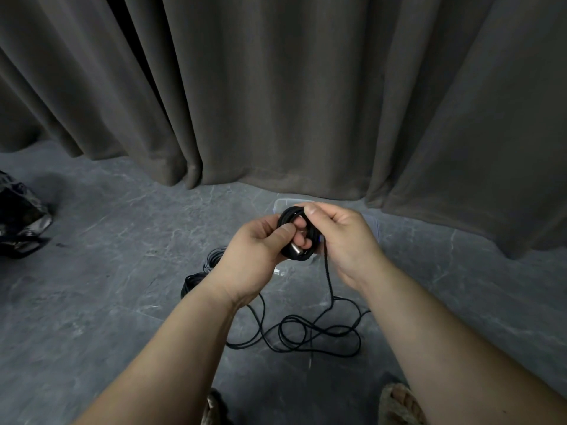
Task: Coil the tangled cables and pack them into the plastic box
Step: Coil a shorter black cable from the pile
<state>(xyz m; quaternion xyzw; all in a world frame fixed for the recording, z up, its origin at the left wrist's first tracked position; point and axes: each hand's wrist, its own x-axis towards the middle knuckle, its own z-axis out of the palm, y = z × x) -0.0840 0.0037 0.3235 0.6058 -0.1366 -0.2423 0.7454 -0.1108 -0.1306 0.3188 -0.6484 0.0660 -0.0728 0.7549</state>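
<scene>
Both hands hold a small coil of black cable [290, 214] in front of me. My left hand [254, 256] grips its lower left, thumb by a silver plug [295, 249]. My right hand [340, 237] pinches the coil's top. The cable's loose end hangs down from the coil to a tangle of black loops [302, 332] on the floor. The clear plastic box [287, 202] lies on the floor right behind my hands, mostly hidden by them. Two coiled cables, one grey [214, 257] and one black [191, 282], rest on the floor behind my left wrist.
A heavy dark curtain [276, 87] hangs to the grey stone floor [107, 302] just beyond the box. A black crinkled bag [21, 219] sits at the far left. My sandalled feet [400, 403] show at the bottom edge.
</scene>
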